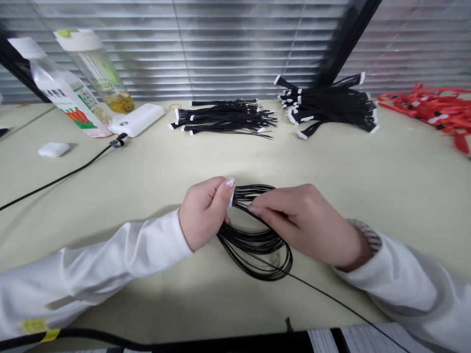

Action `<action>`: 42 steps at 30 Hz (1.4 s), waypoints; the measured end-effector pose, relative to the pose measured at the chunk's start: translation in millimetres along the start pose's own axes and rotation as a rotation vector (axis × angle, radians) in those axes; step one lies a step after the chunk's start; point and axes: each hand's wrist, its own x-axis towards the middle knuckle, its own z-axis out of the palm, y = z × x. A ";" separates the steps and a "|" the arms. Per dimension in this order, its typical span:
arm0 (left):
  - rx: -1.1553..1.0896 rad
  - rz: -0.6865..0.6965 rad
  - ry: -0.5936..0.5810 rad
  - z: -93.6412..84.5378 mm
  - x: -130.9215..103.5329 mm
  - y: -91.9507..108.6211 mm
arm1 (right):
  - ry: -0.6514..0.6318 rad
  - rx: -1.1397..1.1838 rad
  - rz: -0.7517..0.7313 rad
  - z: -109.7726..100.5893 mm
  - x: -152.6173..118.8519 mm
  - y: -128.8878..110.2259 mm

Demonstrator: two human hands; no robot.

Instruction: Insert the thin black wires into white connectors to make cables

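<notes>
My left fingers pinched flat white connector; thin black wires ran toward worktop's right edge, pinched by right fingers.

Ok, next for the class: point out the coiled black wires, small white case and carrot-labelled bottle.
Coiled black wires [253, 241]: head view, strands on the coil's near side.
Small white case [53, 149]: head view, middle of its top.
Carrot-labelled bottle [66, 98]: head view, its label.

Thin black wires loop loosely over the tabletop, meeting a small white connector. 1 strand extends toward the lower right.
</notes>
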 end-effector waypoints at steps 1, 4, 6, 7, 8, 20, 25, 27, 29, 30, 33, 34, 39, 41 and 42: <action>0.003 -0.003 -0.007 0.4 -0.1 0.2 | -0.003 0.000 -0.005 1.3 -0.1 0.0; 0.012 -0.012 -0.012 1.5 0.7 1.5 | 0.001 -0.019 -0.019 1.9 -0.8 0.5; 0.019 -0.029 0.022 1.0 4.2 1.5 | 0.043 -0.072 -0.017 -2.1 -1.0 1.4; 0.024 -0.040 0.054 0.0 7.4 0.5 | 0.082 -0.110 -0.007 -5.2 -1.1 2.0; 0.030 -0.053 0.095 -1.5 11.5 -1.2 | 0.131 -0.158 0.011 -8.8 -1.3 2.6; -0.151 -0.200 0.554 -18.2 51.9 -31.9 | -0.239 -0.783 0.239 6.2 -6.4 3.4; -0.189 -0.213 0.556 -17.2 52.5 -34.1 | -0.216 -0.833 0.278 7.8 -3.6 8.8; -0.186 -0.212 0.563 -17.8 53.2 -35.2 | -0.198 -0.856 0.302 5.6 -4.4 11.6; -0.184 -0.219 0.565 -18.5 53.5 -35.5 | -0.104 -0.820 0.323 2.1 -5.4 14.0; -0.186 -0.225 0.562 -18.7 53.4 -35.3 | -0.011 -0.752 0.309 -0.2 -5.5 14.6; -0.172 -0.217 0.552 -18.7 51.3 -33.5 | 0.344 -0.338 0.193 -10.2 -3.9 12.2; -0.157 -0.204 0.538 -18.3 49.9 -32.5 | 0.461 -0.157 0.167 -14.4 -3.1 9.8; -0.052 -0.124 0.372 -13.9 35.2 -22.2 | 0.861 0.534 0.219 -31.8 -3.0 -3.3; -0.028 -0.112 0.289 -10.4 26.8 -15.8 | 0.745 0.527 0.225 -30.8 -5.3 -4.1; -0.021 -0.106 0.251 -8.5 22.6 -12.6 | 0.631 0.472 0.230 -28.4 -6.4 -3.7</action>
